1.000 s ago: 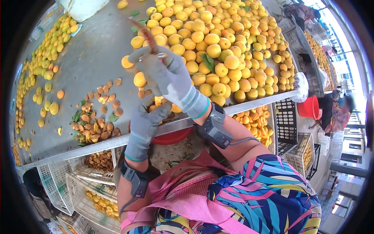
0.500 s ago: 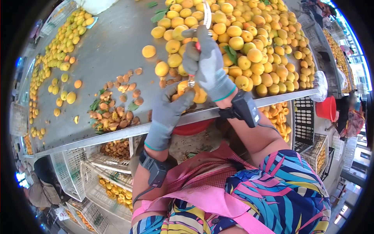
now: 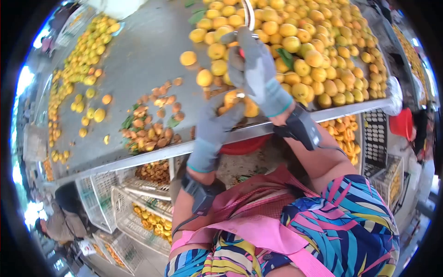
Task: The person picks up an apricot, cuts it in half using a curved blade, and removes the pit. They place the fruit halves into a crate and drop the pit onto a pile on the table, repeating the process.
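My left hand (image 3: 213,127), in a grey glove, is closed around an apricot (image 3: 230,99) at the front edge of the metal table. Another piece of orange apricot (image 3: 251,108) shows beside it, under my right hand. My gloved right hand (image 3: 260,69) grips a hand tool (image 3: 249,17) with a curved, shiny metal strip above the fist and a bit of red between the fingers. The tool's metal lower end meets the apricot in my left hand; its exact shape is blurred. Behind both hands spreads a big heap of whole apricots (image 3: 314,57).
Apricot pits (image 3: 154,136) lie with leaves at the table's (image 3: 152,51) front left. More apricots (image 3: 90,51) line its far left side. Below the edge stand a red basin (image 3: 244,145), a crate of pits (image 3: 157,173) and crates of apricot halves (image 3: 154,224). A person (image 3: 64,221) is at lower left.
The whole scene has shifted right and slightly down in view as the head turned. Both hands keep their holds, with the tool still at the apricot.
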The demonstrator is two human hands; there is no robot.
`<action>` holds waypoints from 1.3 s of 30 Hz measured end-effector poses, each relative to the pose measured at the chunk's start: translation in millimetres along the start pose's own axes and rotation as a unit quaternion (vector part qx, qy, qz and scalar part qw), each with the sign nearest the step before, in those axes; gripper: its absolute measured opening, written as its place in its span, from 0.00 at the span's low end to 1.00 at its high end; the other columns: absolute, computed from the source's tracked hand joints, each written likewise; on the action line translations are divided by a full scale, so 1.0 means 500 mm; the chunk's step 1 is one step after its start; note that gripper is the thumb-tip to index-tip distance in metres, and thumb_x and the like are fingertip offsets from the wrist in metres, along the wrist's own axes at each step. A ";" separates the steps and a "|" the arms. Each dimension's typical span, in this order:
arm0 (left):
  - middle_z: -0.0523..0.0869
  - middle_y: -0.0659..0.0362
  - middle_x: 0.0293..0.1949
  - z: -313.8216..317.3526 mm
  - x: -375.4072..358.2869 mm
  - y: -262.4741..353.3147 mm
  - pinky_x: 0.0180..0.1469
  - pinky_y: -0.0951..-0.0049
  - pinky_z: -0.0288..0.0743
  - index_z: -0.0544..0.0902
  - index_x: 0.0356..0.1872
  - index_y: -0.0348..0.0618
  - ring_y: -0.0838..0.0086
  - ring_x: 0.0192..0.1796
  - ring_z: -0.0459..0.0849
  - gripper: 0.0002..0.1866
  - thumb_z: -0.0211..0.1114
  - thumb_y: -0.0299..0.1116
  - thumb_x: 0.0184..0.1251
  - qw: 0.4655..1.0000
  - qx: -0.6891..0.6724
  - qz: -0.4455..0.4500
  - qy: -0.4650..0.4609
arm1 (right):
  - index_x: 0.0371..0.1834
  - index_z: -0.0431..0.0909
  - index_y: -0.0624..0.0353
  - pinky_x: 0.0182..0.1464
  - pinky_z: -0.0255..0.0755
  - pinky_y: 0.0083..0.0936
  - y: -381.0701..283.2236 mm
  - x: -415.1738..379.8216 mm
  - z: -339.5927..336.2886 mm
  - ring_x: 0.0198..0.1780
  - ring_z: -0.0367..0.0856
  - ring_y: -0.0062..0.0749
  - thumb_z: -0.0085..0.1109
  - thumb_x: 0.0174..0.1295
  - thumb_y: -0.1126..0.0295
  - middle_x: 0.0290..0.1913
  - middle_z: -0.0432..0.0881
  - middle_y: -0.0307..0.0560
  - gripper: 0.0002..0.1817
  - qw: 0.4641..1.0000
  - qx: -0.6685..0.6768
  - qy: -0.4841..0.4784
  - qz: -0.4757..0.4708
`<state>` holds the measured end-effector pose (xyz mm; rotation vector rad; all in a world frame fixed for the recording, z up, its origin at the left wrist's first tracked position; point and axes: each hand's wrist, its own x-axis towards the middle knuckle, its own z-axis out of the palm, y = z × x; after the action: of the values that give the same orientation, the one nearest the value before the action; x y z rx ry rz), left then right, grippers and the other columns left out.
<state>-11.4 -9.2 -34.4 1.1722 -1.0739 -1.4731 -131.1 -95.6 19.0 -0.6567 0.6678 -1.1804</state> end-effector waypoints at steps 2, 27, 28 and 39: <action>0.83 0.62 0.36 0.000 0.003 -0.005 0.36 0.81 0.76 0.80 0.48 0.35 0.81 0.33 0.80 0.16 0.66 0.31 0.60 0.999 0.027 0.040 0.009 | 0.34 0.72 0.54 0.12 0.47 0.19 0.015 0.013 -0.018 0.10 0.54 0.18 0.50 0.65 0.49 0.12 0.58 0.32 0.19 0.997 0.066 0.042 0.014; 0.78 0.60 0.50 0.015 -0.005 0.014 0.51 0.79 0.71 0.71 0.61 0.35 0.82 0.49 0.75 0.22 0.58 0.31 0.67 0.998 -0.016 0.047 0.043 | 0.34 0.68 0.54 0.17 0.61 0.25 0.032 0.007 -0.015 0.14 0.61 0.28 0.46 0.68 0.53 0.18 0.65 0.37 0.16 0.966 0.199 0.162 -0.005; 0.79 0.61 0.50 0.008 -0.003 0.003 0.53 0.79 0.70 0.71 0.61 0.35 0.82 0.50 0.75 0.21 0.56 0.32 0.69 0.997 -0.044 0.032 0.048 | 0.34 0.68 0.54 0.17 0.61 0.25 0.031 0.009 -0.016 0.14 0.61 0.28 0.46 0.68 0.53 0.18 0.65 0.37 0.16 0.967 0.203 0.156 0.001; 0.80 0.58 0.40 -0.020 0.024 -0.002 0.35 0.78 0.76 0.73 0.55 0.42 0.75 0.35 0.77 0.25 0.51 0.53 0.70 0.896 -0.438 -0.045 0.054 | 0.38 0.77 0.60 0.16 0.64 0.17 -0.010 -0.020 0.014 0.15 0.70 0.20 0.58 0.61 0.64 0.20 0.72 0.35 0.11 0.983 -0.100 0.148 -0.038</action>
<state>-2.8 -21.7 -38.8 0.6325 -0.1904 -1.6647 -131.1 -86.2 28.4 -0.6848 1.0298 -1.3062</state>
